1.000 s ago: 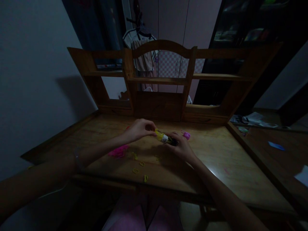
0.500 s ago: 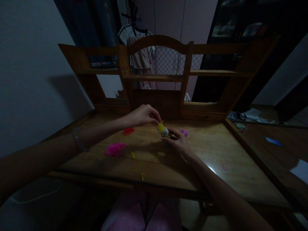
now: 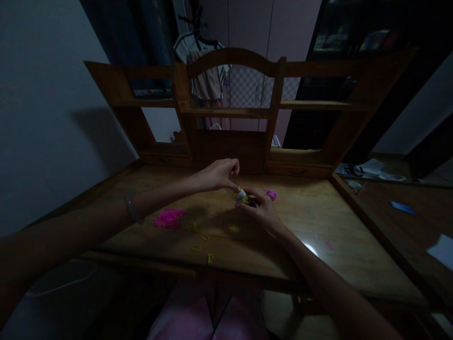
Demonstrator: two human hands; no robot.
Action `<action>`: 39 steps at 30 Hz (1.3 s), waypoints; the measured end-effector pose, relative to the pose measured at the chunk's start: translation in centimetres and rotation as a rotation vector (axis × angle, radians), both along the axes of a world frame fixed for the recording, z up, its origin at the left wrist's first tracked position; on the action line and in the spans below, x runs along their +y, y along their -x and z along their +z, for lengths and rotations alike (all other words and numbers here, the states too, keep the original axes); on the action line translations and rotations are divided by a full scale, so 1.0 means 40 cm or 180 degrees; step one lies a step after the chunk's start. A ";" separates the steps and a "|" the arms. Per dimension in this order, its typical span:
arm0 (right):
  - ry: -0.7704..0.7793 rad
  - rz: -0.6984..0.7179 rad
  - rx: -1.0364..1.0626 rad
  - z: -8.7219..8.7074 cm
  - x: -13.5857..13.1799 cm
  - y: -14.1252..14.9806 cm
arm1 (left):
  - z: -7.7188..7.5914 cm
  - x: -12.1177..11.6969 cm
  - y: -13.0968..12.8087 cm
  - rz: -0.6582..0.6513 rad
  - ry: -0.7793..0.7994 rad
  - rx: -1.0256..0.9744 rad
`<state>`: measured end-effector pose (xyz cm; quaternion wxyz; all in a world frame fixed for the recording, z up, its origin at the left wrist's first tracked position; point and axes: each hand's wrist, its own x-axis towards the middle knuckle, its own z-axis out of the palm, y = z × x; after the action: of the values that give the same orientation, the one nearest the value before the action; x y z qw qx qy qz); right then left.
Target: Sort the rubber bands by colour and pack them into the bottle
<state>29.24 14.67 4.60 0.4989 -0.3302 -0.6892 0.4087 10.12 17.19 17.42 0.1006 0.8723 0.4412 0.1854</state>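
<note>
A small clear bottle (image 3: pixel 242 195) with a white label and yellow bands inside lies tilted in my right hand (image 3: pixel 262 209), its mouth toward the upper left. My right fingers and thumb wrap around its lower part. My left hand (image 3: pixel 223 174), with a bracelet at the wrist, is at the bottle's mouth, thumb pointing down against it and the other fingers curled. Whatever is between those fingers is hidden. On the desk below lie several loose yellow rubber bands (image 3: pixel 205 237) and a pile of bright pink bands (image 3: pixel 169 218).
The wooden desk (image 3: pixel 304 222) has a shelf unit (image 3: pixel 226 113) along its back. Behind my right hand sits a small purple-pink item (image 3: pixel 271 194). Farther right, a side surface holds a blue card (image 3: pixel 402 207) and white paper (image 3: pixel 441 250).
My left hand has shifted slightly right, its thumb now lower at the bottle's mouth. The yellow bunch near the mouth has gone down, leaving the neck clearer. My left forearm now covers the red pile.
</note>
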 end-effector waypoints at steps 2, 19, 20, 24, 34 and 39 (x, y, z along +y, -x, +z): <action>0.0174 -0.0041 0.0111 -0.002 0.008 -0.001 | 0.024 0.022 0.026 -0.0039 0.0451 -0.0206; 0.0719 -0.0325 0.0570 -0.001 0.034 -0.035 | -0.307 0.076 0.122 -0.0037 0.1201 -0.0085; 0.0708 -0.0307 0.0581 -0.001 0.034 -0.035 | -0.297 0.055 0.111 -0.0164 0.1270 -0.0109; 0.0596 -0.0244 0.0580 0.003 0.030 -0.036 | -0.274 -0.066 0.062 -0.0615 0.1386 -0.0280; 0.0556 -0.0198 0.0409 0.007 0.024 -0.042 | -0.283 -0.198 0.024 -0.0040 0.1224 -0.0452; 0.0568 -0.0248 0.0481 0.021 0.017 -0.044 | -0.237 -0.213 0.107 -0.0039 0.1666 -0.0455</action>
<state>31.00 15.33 5.43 0.5335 -0.3681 -0.5971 0.4725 5.82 8.68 7.94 0.3546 0.8039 0.4606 0.1255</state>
